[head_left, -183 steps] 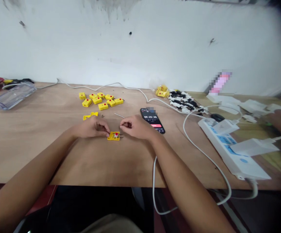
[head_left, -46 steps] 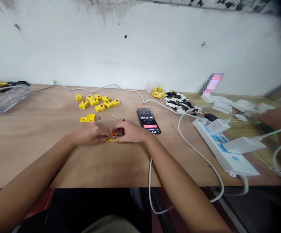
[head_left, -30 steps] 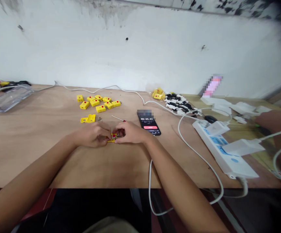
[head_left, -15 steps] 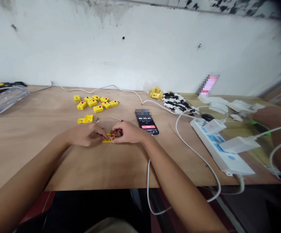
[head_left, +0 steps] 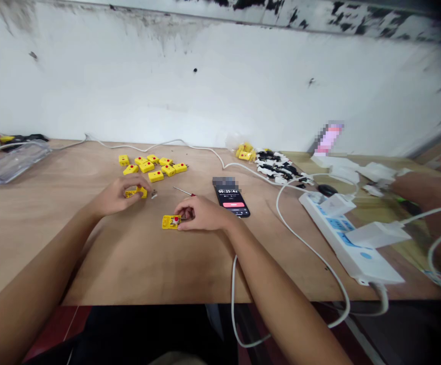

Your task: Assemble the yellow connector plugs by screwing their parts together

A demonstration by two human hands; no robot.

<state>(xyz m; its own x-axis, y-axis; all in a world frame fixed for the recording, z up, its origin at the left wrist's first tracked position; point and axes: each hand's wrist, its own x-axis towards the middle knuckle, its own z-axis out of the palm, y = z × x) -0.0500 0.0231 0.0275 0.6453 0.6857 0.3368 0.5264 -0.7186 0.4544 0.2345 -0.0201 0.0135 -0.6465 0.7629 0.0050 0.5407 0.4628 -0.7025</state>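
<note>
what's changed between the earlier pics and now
The left hand let go of the yellow housing with the red button and moved forward and left to the loose yellow cover. The right hand now holds the housing. The screwdriver and phone stayed put.

The table (head_left: 129,263) was flat wood, smooth and mostly dull. The yellow blocks (head_left: 156,176) looked like hard, smooth plastic. The screwdriver (head_left: 182,190) had a thin, shiny metal rod. The bottle (head_left: 18,161) was clear, glossy plastic. The phone (head_left: 232,197) had a smooth, glassy front. The power strip (head_left: 351,241) was smooth white plastic, and the wall (head_left: 121,91) had rough, stained spots.
</note>
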